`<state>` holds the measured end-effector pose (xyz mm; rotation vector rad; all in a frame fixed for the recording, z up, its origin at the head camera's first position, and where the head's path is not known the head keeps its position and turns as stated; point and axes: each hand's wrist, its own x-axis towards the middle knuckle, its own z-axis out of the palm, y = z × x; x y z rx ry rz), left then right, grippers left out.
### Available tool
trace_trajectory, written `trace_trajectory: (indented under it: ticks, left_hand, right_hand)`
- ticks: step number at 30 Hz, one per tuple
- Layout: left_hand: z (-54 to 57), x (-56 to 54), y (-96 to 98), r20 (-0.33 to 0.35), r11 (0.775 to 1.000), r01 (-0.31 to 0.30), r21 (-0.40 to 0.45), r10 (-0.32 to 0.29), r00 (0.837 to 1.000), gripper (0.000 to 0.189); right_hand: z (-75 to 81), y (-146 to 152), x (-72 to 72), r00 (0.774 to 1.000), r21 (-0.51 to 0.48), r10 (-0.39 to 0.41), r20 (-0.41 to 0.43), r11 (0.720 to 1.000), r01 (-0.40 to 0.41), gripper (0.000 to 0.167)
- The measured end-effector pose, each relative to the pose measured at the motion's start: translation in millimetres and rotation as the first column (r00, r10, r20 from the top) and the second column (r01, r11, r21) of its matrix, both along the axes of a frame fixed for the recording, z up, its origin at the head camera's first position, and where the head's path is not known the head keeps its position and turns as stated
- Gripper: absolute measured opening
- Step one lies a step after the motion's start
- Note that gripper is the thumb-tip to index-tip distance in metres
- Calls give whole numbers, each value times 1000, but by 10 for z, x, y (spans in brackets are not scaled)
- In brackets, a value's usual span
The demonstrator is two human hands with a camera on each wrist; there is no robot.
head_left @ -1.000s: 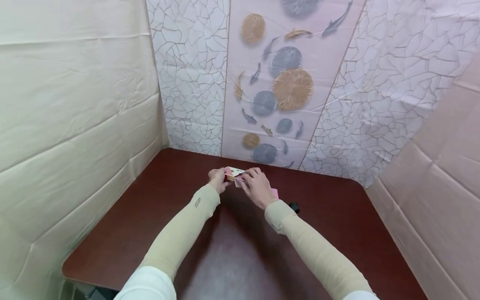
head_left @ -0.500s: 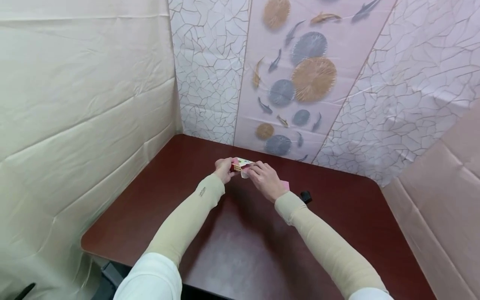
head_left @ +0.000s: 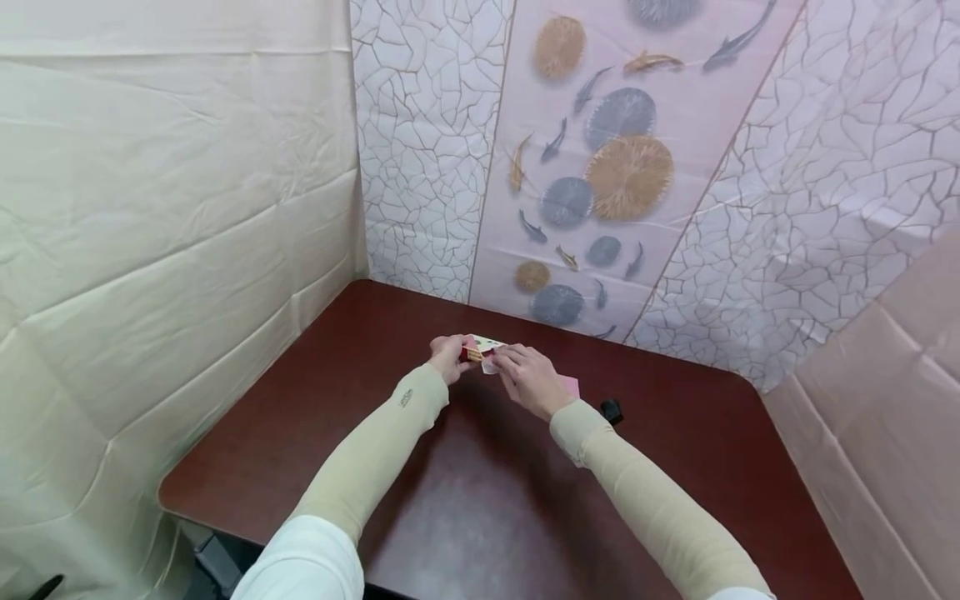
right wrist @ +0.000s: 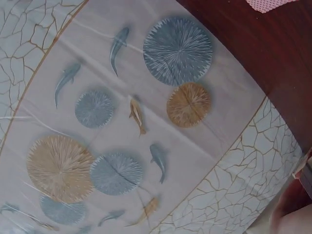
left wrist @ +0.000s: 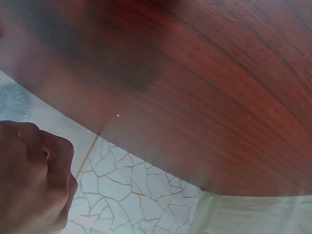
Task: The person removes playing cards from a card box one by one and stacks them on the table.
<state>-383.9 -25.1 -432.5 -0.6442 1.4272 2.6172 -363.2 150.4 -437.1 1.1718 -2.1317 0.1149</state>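
My left hand (head_left: 447, 358) grips a small red, pink and white box (head_left: 472, 355) above the far part of the table. Yellowish stripes run along its near side, and its top is white with small coloured marks. At the box's right end, my right hand (head_left: 531, 382) pinches a whitish flap-like piece (head_left: 489, 367); the fingers partly hide it. In the left wrist view my left hand (left wrist: 36, 178) has curled fingers, and the box is out of sight. Only a sliver of my right hand (right wrist: 295, 222) shows at the right wrist view's edge.
A pink textured cloth (head_left: 571, 386) lies just beyond my right wrist. To its right is a small black object (head_left: 611, 411) on the dark red table (head_left: 450, 500). Draped cloth (head_left: 187, 292) stands at the left and a patterned backdrop (head_left: 585, 250) behind.
The head view has turned, shifting the scene to the right. Both hands stay on the box, which has tilted slightly so its striped side shows more; the right fingers have shifted a little.
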Motion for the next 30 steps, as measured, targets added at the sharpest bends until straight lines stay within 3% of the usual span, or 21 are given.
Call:
trace_trajectory:
  ticks: [5,10,13,18,24,30]
  left_hand:
    - [-57,14,-20,12,1000,12,10,-12,1000,45]
    - [-87,30,-7,19,1000,16,18,-16,1000,45]
    - [-102,28,-24,25,1000,15,16,-16,1000,45]
    - [-111,13,-43,21,1000,4,-1,-4,1000,43]
    - [-102,19,-30,18,1000,-28,-13,29,999,40]
    - [-86,21,30,15,998,-21,-57,22,1000,40]
  right_hand:
    - [-51,-25,18,998,1,-11,-67,1000,11,14]
    - [-49,-93,42,994,-128,-33,102,991,46,13]
    - [-44,-114,55,974,-221,-21,226,973,72,13]
    - [-1,-129,71,946,-343,9,325,933,109,12]
    - [-14,-101,72,917,-329,18,399,936,125,14]
    - [-24,-47,102,881,-284,-45,471,938,200,22]
